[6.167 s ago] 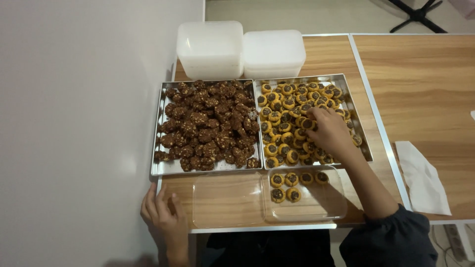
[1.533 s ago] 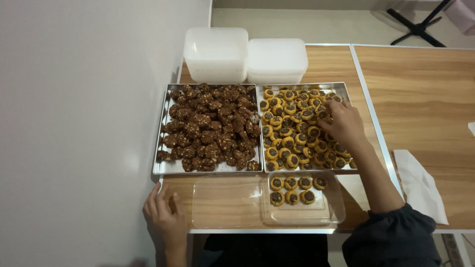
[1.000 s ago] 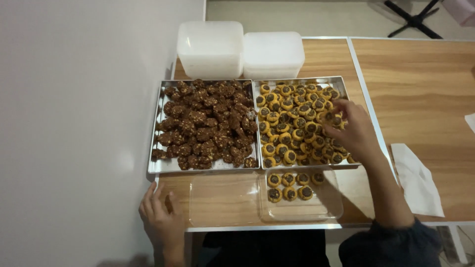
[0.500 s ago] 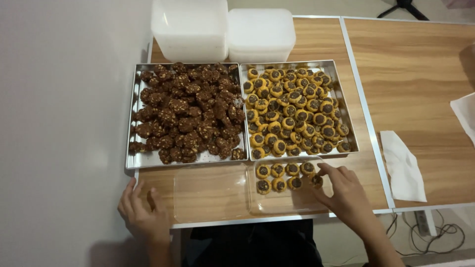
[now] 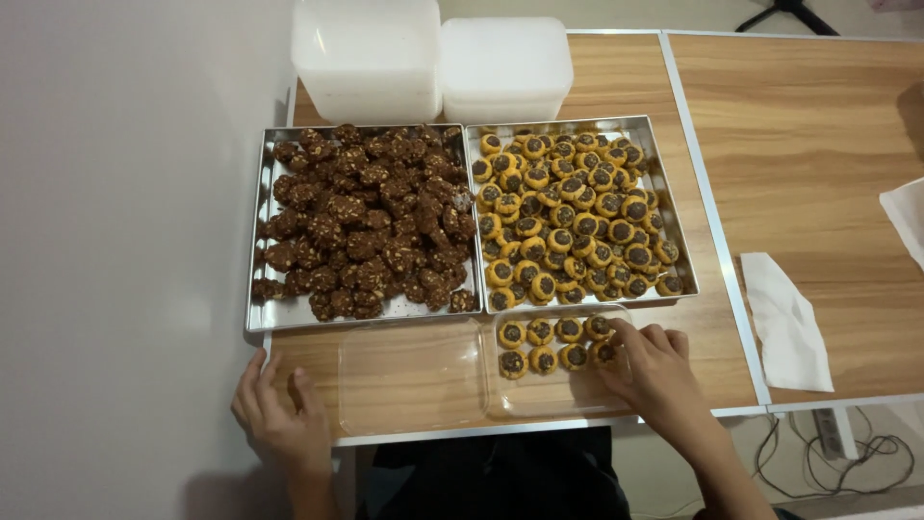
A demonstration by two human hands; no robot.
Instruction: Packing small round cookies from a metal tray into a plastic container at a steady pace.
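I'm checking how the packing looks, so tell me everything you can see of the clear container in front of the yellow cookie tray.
The clear container is a shallow, see-through plastic box with rounded corners, lying flat on the wooden table at its near edge. It holds two short rows of yellow cookies with dark centres along its far side. The right hand reaches into its right end. A matching clear lid lies beside its left side.

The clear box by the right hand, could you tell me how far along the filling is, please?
Done: about eight yellow cookies sit in two short rows in the clear box. In hand: the right hand reaches into the box at the end of the rows; the left hand rests on the table edge. Left: most of the box is bare, and the right tray is full.
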